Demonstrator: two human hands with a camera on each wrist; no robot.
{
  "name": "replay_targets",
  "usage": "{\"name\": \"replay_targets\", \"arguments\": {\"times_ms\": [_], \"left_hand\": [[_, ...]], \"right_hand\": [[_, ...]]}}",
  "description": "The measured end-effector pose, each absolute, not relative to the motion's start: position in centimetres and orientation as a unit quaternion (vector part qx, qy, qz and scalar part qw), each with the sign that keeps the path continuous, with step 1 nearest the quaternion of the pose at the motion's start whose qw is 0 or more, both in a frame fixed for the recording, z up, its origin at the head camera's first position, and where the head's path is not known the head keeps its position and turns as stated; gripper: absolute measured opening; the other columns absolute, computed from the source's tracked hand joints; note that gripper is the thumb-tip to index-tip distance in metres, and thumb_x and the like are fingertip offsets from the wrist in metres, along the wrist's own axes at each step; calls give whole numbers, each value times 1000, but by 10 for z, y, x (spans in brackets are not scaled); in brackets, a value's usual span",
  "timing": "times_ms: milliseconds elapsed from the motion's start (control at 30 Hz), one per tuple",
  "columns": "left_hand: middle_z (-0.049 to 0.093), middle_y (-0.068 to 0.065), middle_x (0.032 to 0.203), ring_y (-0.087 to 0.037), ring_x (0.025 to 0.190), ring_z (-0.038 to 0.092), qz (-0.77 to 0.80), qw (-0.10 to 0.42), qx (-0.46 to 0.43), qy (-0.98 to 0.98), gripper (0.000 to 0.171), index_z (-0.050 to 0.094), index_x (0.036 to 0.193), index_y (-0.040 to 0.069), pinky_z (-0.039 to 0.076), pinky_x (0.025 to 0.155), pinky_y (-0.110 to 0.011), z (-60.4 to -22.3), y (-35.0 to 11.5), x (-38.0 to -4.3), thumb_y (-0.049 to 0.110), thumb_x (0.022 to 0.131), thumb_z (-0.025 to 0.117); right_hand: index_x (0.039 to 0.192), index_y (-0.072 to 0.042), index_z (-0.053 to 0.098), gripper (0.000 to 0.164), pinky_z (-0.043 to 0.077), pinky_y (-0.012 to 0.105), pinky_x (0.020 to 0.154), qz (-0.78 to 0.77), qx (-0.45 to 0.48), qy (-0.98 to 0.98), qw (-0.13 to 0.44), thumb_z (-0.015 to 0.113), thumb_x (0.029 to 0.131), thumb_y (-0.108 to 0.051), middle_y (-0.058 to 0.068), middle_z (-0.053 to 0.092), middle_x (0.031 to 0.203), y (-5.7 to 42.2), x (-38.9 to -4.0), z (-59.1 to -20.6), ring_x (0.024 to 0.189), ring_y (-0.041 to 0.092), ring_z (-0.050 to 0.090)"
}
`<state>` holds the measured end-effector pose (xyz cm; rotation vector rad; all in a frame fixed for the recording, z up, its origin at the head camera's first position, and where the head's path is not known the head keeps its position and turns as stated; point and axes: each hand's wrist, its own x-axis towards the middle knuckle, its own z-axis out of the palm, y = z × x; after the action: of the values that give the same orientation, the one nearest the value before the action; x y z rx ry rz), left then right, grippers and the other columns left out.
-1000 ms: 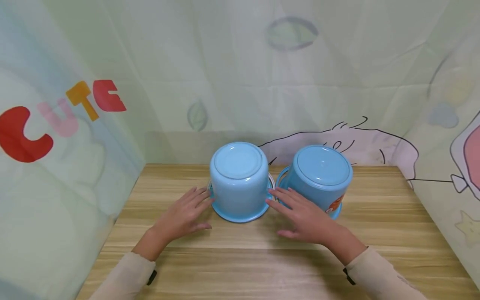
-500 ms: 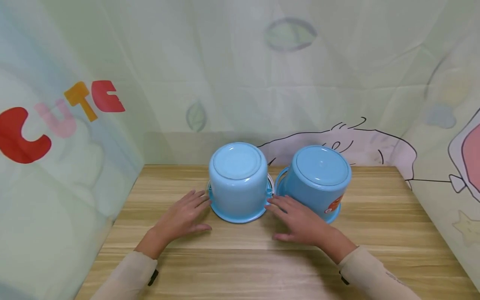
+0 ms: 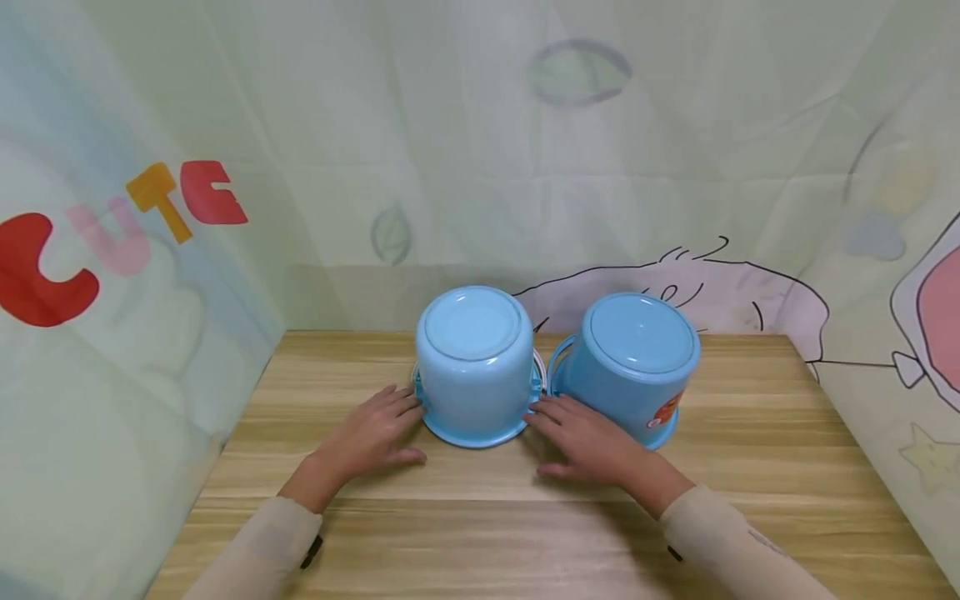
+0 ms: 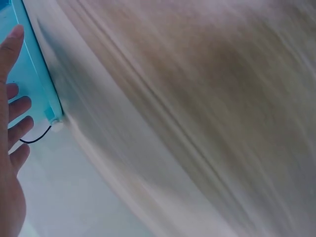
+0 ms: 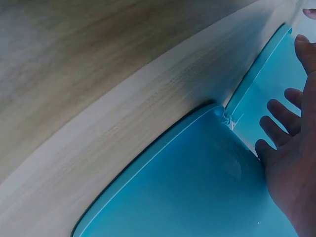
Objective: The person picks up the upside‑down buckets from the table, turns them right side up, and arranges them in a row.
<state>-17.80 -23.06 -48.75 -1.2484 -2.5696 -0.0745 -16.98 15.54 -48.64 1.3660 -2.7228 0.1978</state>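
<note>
Two light-blue plastic buckets stand upside down side by side. The left bucket (image 3: 474,375) has my left hand (image 3: 372,440) at its left side, fingertips right at the wall just above the rim. My right hand (image 3: 585,442) reaches in between the two, its fingertips close to the left bucket's right side. Fingers of both hands are extended and relaxed, thumbs apart. The right bucket (image 3: 637,342), with an orange sticker, leans slightly and lies just beyond the right hand, which overlaps its lower left part. In the right wrist view, the two rims meet beside the fingers (image 5: 276,131).
Both buckets stand toward the back of a wood-grain table (image 3: 480,533). Behind it hangs a pale printed curtain (image 3: 337,167), with cartoon letters on the left side. A blue carrying handle (image 3: 558,357) sticks out beside the right bucket.
My right hand has shifted slightly left and lower, closer to the left bucket's rim. The left hand has barely moved. Both buckets stay in place.
</note>
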Motion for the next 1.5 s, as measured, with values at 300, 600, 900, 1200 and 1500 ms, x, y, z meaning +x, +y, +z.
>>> {"name": "replay_targets", "arguments": {"times_ms": [300, 600, 900, 1200, 1500], "left_hand": [[72, -18, 124, -37, 121, 67, -31, 131, -420, -897, 69, 72, 122, -1, 48, 110, -54, -490, -227, -182, 51, 80, 85], [74, -18, 117, -35, 113, 69, -60, 154, -438, -883, 66, 74, 114, -2, 53, 104, -52, -501, -227, -188, 50, 75, 89], [73, -14, 112, -28, 108, 68, -81, 156, -440, -881, 61, 76, 109, 0, 58, 96, -42, -508, -226, -196, 48, 75, 90], [71, -10, 103, -23, 98, 68, -74, 147, -461, -872, 53, 77, 100, 0, 60, 87, -37, -511, -226, -200, 46, 76, 89], [69, -6, 98, -19, 92, 65, -73, 132, -456, -877, 48, 76, 95, 2, 59, 82, -34, -510, -221, -202, 46, 78, 87]], "right_hand": [[146, -8, 57, 75, 45, 43, 115, 66, 445, -893, 22, 76, 90, -54, 9, 60, 144, 149, -180, -488, 136, 27, 54], [144, -8, 59, 71, 49, 39, 111, 69, 440, -895, 2, 76, 91, -52, 7, 60, 141, 144, -185, -496, 131, 23, 57], [137, -7, 63, 62, 52, 38, 106, 70, 450, -890, 12, 79, 90, -44, 7, 64, 133, 141, -188, -500, 123, 22, 61], [132, -8, 66, 56, 54, 34, 101, 40, 447, -894, -1, 77, 92, -46, 5, 65, 128, 134, -192, -501, 117, 19, 62], [127, -8, 68, 51, 54, 33, 98, 45, 439, -897, 8, 77, 92, -44, 4, 64, 123, 133, -193, -504, 112, 17, 61]]}}
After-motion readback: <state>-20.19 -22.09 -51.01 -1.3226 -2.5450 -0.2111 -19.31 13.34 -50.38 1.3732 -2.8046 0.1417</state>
